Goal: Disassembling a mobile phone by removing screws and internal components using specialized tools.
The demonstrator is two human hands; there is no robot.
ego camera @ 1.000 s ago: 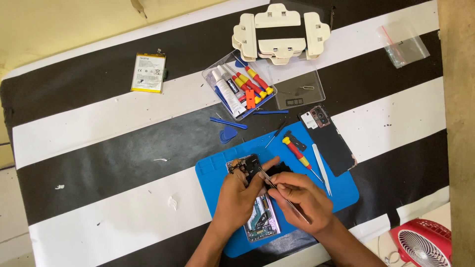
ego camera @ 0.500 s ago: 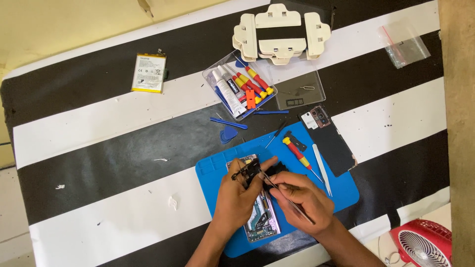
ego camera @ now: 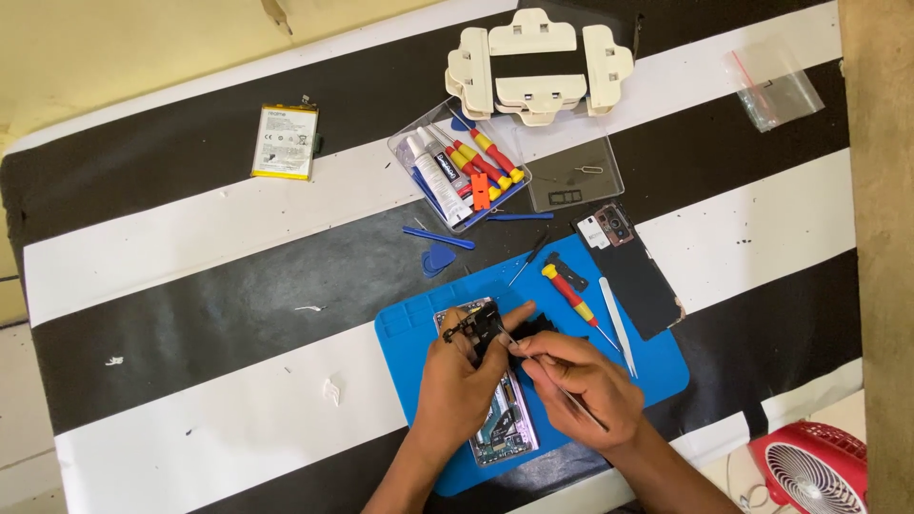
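An opened phone (ego camera: 503,428) lies on a blue work mat (ego camera: 409,333), its circuit boards exposed. My left hand (ego camera: 457,385) rests on the phone and pinches a small black part (ego camera: 473,326) lifted above its top end. My right hand (ego camera: 581,385) grips thin tweezers (ego camera: 581,409) whose tip reaches the black part. A red and yellow screwdriver (ego camera: 574,297), a white pry tool (ego camera: 618,326) and a black phone back cover (ego camera: 636,271) lie on the mat's right side.
A clear case of screwdrivers and a glue tube (ego camera: 457,171), blue picks (ego camera: 438,257), a clear tray (ego camera: 571,176), a white clamp fixture (ego camera: 538,62), a yellow-edged battery (ego camera: 284,143), a plastic bag (ego camera: 773,86) and a red fan (ego camera: 814,471) sit on the black-and-white striped table.
The small black part has come up off the phone's top end, held between my left fingers and the tweezers. Both hands have stayed nearly in place.
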